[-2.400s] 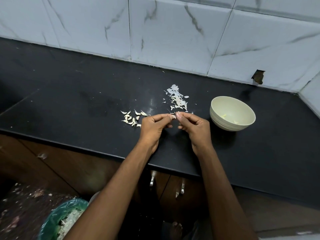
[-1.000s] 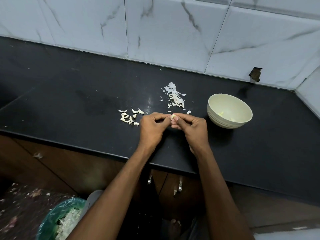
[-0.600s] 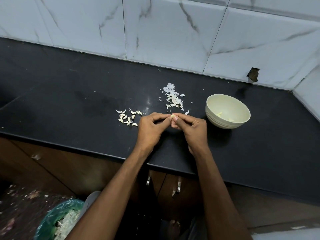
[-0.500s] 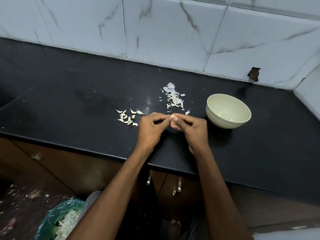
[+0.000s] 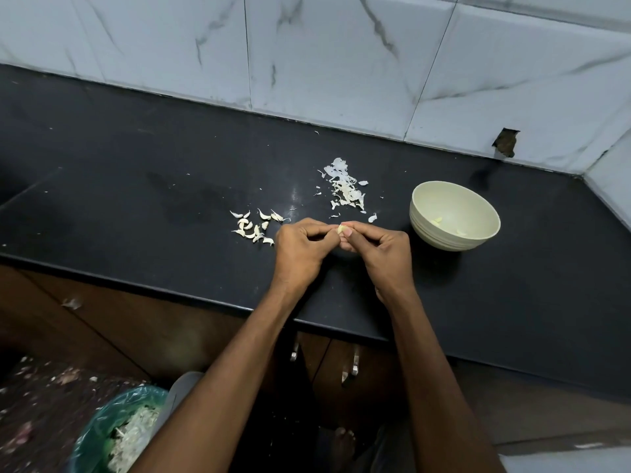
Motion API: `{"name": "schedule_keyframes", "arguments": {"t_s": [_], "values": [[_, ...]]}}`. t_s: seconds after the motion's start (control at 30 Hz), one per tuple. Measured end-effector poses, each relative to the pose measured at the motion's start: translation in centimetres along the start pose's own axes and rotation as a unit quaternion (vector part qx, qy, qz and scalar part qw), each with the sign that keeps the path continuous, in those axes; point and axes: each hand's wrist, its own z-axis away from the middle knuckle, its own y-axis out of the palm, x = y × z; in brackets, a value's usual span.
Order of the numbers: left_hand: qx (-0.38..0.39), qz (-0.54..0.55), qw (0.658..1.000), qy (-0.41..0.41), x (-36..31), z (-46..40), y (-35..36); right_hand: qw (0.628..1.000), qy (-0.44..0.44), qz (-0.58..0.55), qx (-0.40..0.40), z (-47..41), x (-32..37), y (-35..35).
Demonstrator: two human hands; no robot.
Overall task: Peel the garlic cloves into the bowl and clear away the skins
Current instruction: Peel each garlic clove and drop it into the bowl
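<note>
Dim light overhead, soft glare on my dark counter, edges bending, floor corner going blurry

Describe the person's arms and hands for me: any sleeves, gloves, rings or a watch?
Both forearms are bare all the way to the bottom edge of the head view, with no sleeve showing. The left hand and right hand wear no gloves. No ring, watch or wristband shows on either. The nails look short and unpainted.
</note>
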Motion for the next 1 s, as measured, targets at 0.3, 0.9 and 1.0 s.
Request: {"name": "schedule_keyframes", "arguments": {"t_s": [0.3, 0.9, 1.0], "values": [[0.023, 0.092, 0.994, -0.062, -0.44, 0.12, -0.1, 1.0, -0.007, 0.029, 0.009, -0.37, -0.35, -0.27], [0.042, 0.105, 0.991, -0.072, -0.3, -0.1, -0.05, 1.0, 0.014, 0.027, 0.004, -0.8, -0.75, -0.43], [0.038, 0.095, 0.992, -0.069, -0.3, -0.1, -0.01, 1.0, 0.018, 0.025, 0.003, -0.76, -0.71, -0.31]]}}
